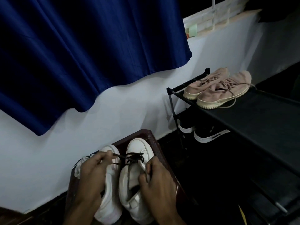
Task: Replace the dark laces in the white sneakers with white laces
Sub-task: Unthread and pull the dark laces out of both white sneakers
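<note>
Here, left hand (92,169) pinches lace (134,157), right hand (160,181) sneaker (128,181).

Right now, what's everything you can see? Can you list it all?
sneakers: 2, white, on stool
dark lace: 1, black, in one sneaker
white laces: count unclear, white, stool's left edge
stool: 1, dark red, under sneakers
pink shoes: 2, pink, top of rack
black shoes: 2, black, lower shelf
rack: 1, black, right side
curtain: 1, blue, above
left hand: pinches dark lace
right hand: holds a sneaker
</note>
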Demonstrator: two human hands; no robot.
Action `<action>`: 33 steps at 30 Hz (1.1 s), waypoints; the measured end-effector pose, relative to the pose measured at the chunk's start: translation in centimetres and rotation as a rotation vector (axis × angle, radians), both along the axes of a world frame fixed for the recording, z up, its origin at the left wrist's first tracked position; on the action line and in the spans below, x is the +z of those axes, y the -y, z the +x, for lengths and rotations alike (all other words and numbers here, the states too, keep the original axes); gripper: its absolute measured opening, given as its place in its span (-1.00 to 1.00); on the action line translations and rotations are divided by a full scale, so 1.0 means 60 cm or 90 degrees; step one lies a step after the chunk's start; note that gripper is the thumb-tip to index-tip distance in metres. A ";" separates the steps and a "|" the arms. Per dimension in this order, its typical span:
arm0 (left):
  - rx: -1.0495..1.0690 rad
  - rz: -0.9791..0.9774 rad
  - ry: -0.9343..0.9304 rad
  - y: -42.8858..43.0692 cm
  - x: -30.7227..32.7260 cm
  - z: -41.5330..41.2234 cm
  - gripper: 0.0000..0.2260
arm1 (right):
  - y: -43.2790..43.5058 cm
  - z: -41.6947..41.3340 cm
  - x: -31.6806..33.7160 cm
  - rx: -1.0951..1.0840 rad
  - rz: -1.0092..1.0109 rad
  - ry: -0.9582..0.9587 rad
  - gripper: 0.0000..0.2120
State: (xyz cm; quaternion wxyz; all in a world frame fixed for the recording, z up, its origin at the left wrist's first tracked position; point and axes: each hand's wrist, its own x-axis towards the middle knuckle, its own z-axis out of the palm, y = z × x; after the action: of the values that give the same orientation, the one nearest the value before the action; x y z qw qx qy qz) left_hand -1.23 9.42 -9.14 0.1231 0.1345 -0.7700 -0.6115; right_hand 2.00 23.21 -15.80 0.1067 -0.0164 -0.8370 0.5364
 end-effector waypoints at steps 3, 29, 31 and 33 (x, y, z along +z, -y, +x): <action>-0.005 0.027 0.037 0.006 0.013 -0.003 -0.74 | 0.003 0.002 0.003 -0.018 0.004 0.023 -0.79; -0.282 -0.851 -0.135 -0.004 0.018 0.005 -0.85 | 0.000 0.007 0.016 0.008 0.051 0.050 -0.82; -0.307 -0.886 -0.093 -0.010 -0.007 -0.003 -0.84 | -0.001 0.007 0.016 0.014 0.058 0.048 -0.84; -0.282 -0.931 -0.105 -0.016 -0.019 -0.006 -0.84 | -0.002 0.007 0.017 0.019 0.060 0.046 -0.84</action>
State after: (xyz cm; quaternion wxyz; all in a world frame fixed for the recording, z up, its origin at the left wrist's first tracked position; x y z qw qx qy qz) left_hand -1.62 10.38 -10.29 0.1126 -0.1845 -0.9757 0.0352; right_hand 2.40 23.33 -14.76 0.0689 -0.0179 -0.8650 0.4967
